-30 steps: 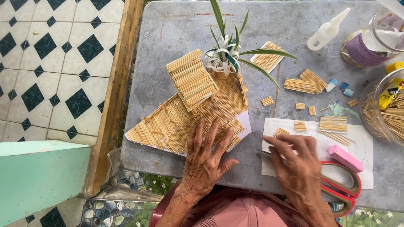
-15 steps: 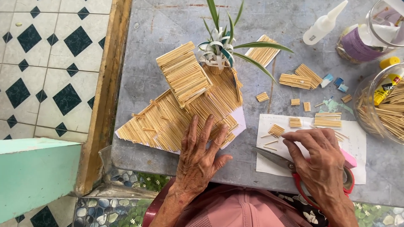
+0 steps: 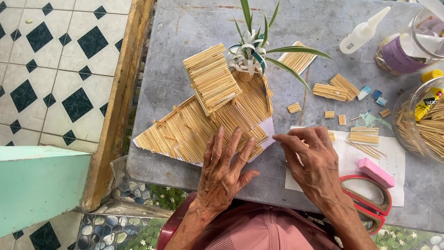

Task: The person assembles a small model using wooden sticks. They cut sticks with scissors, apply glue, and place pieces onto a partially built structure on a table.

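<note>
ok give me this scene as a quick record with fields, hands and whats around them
left hand: flat, fingers spread, pressing on the stick model
right hand: fingertips at the model's white paper corner, palm over the paper sheet
beside right hand: red scissors, pink eraser
behind model: small plant
far right: glue bottle, jar of sticks
surface: grey table

A white glue bottle (image 3: 362,31), pink eraser (image 3: 376,172) and red scissors (image 3: 374,203) lie on the grey table (image 3: 180,41).
</note>
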